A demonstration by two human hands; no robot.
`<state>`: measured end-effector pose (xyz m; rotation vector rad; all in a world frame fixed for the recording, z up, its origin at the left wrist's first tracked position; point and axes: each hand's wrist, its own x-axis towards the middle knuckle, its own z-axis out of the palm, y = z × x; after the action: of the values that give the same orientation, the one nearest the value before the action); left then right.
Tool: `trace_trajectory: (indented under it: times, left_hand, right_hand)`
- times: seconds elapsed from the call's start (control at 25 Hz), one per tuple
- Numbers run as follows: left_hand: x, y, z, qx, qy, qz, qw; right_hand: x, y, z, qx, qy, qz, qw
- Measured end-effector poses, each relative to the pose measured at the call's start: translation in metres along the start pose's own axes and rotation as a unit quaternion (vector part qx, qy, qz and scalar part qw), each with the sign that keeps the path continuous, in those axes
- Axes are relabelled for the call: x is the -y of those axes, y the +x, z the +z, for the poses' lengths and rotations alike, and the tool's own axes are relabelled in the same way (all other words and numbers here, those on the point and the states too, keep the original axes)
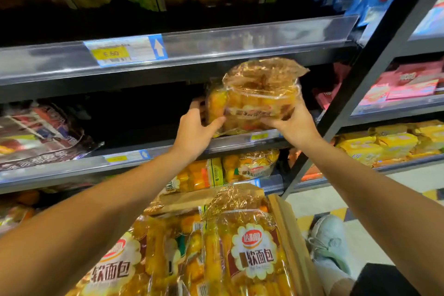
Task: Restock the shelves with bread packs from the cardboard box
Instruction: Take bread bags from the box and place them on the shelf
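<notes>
Both hands are closed around one clear crinkly plastic pack of golden-brown bread rolls (258,96): the left hand (195,131) grips its lower left side with the thumb across the front, and the right hand (292,125) cups its lower right corner from beneath. The pack sits at the front edge of the middle dark metal shelf (153,151), near that shelf's right end, just under the clear price rail of the shelf above; whether its base already rests on the shelf or only hangs above the edge cannot be told. To the left of it this shelf looks dark and largely unfilled up to some red-and-white wrapped packs (40,132) at its left end. Below, the open brown cardboard box (292,243) holds several more yellow-labelled bread packs (249,255), standing tight together. By that showing the restocking seems well short of finished: one pack is being placed, many wait.
</notes>
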<state>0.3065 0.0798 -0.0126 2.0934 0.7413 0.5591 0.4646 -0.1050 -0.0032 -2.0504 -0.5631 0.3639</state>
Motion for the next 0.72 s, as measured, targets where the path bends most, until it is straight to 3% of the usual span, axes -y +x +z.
trace_trajectory:
  times: [0.4,0.6,0.72]
  left_hand:
    - [-0.006,0.053,0.019,0.016,-0.019,-0.175,0.984]
    - [-0.021,0.072,0.031,0.005,0.053,-0.184,0.982]
    - [-0.025,0.074,0.037,0.007,-0.020,-0.198,0.980]
  right_hand:
    - [0.018,0.049,0.002,-0.001,-0.142,0.049,0.989]
    - [0.016,0.077,0.005,0.013,-0.184,0.086,0.979]
    - [0.014,0.078,0.003,0.002,-0.175,0.072,0.982]
